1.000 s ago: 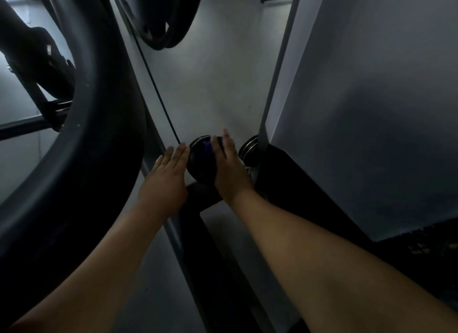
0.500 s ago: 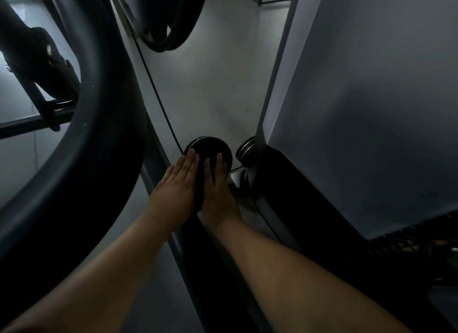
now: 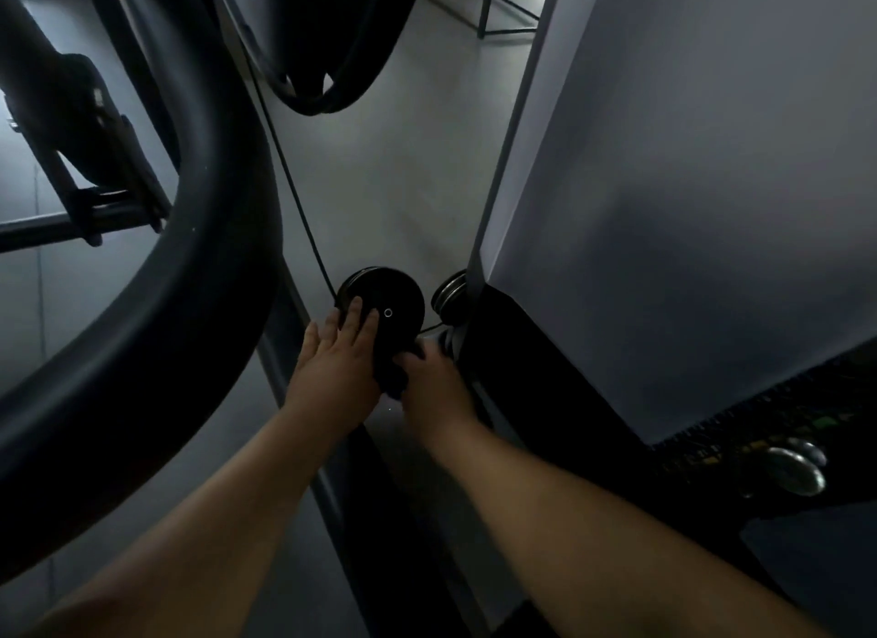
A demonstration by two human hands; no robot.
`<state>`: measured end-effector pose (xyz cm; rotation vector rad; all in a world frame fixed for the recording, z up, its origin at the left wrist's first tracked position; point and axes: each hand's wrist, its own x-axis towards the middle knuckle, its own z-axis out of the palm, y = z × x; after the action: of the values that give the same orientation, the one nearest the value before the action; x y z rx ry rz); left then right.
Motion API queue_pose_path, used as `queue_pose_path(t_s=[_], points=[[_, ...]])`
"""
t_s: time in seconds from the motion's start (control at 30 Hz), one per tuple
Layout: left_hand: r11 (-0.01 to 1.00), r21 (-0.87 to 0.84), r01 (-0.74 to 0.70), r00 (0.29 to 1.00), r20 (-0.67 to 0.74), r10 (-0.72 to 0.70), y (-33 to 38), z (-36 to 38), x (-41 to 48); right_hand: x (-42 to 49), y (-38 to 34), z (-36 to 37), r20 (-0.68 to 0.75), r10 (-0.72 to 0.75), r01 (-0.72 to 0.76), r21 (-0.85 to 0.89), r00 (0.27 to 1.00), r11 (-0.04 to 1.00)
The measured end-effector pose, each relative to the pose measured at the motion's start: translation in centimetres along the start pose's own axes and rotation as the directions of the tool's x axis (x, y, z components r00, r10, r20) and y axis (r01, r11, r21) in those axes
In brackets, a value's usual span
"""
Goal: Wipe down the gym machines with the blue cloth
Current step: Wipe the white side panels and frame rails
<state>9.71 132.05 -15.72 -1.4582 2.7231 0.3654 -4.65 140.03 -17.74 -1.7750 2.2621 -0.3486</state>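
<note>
A black pulley wheel (image 3: 394, 300) sits low on the gym machine, in the middle of the view. My left hand (image 3: 334, 359) rests on its lower left face with straight fingers. My right hand (image 3: 434, 383) is just below and right of the wheel, its fingers curled round a dark bunched cloth (image 3: 390, 376) that lies between my two hands. In this dim light the cloth looks almost black, and most of it is hidden by my fingers.
A thin cable (image 3: 303, 219) runs up from the wheel. A second, chrome pulley (image 3: 448, 295) sits at the edge of the grey shroud panel (image 3: 688, 210). A thick curved black frame tube (image 3: 199, 281) fills the left. A chrome knob (image 3: 797, 469) is at the lower right.
My right hand has slid down off the wheel's face with the cloth, baring the wheel. My left hand has moved up onto the wheel.
</note>
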Motion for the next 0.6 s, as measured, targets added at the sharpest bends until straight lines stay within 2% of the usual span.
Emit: queue_pose_path(t_s=[0.07, 0.13, 0.17, 0.23, 0.3, 0.33, 0.47, 0.53, 0.6], points=[[1.000, 0.011, 0.004, 1.000, 0.007, -0.004, 0.9, 0.0, -0.1, 1.7, 1.4, -4.2, 0.052, -0.058, 0.065, -0.132, 0.997, 0.989], [1.000, 0.013, -0.011, 0.999, 0.033, 0.010, 1.5, -0.2, -0.2, 2.9, 2.0, -7.1, 0.063, -0.235, 0.240, -0.402, 0.970, 0.884], [1.000, 0.020, -0.019, 0.999, 0.043, 0.018, 1.7, -0.3, -0.1, 3.2, 1.7, -7.8, 0.084, -0.322, 0.314, -0.543, 0.943, 0.778], [0.999, 0.038, -0.033, 0.998, 0.048, 0.031, 1.8, -0.7, 0.1, 3.5, 1.3, -8.7, 0.132, -0.389, 0.337, -0.780, 0.912, 0.527], [0.998, 0.047, -0.036, 0.997, 0.071, 0.033, 1.6, -1.1, 0.4, 3.9, 1.2, -9.1, 0.208, -0.320, 0.315, -0.890, 0.924, 0.330], [0.998, 0.048, -0.036, 0.996, 0.089, 0.031, 1.6, -1.3, 0.5, 4.1, 1.4, -9.4, 0.248, -0.277, 0.322, -0.908, 0.928, 0.268], [0.993, 0.108, -0.052, 0.993, 0.115, 0.040, 0.9, -1.5, 0.9, 3.7, 1.6, -8.1, 0.319, -0.172, 0.345, -0.926, 0.932, 0.152], [0.989, 0.125, -0.077, 0.991, 0.123, 0.062, 0.5, -1.5, 1.0, 3.6, 1.8, -7.3, 0.358, -0.156, 0.379, -0.915, 0.920, 0.136], [0.979, 0.173, -0.105, 0.987, 0.135, 0.082, 0.2, -1.3, 1.0, 4.4, 1.4, -7.8, 0.317, -0.192, 0.350, -0.920, 0.929, 0.176]])
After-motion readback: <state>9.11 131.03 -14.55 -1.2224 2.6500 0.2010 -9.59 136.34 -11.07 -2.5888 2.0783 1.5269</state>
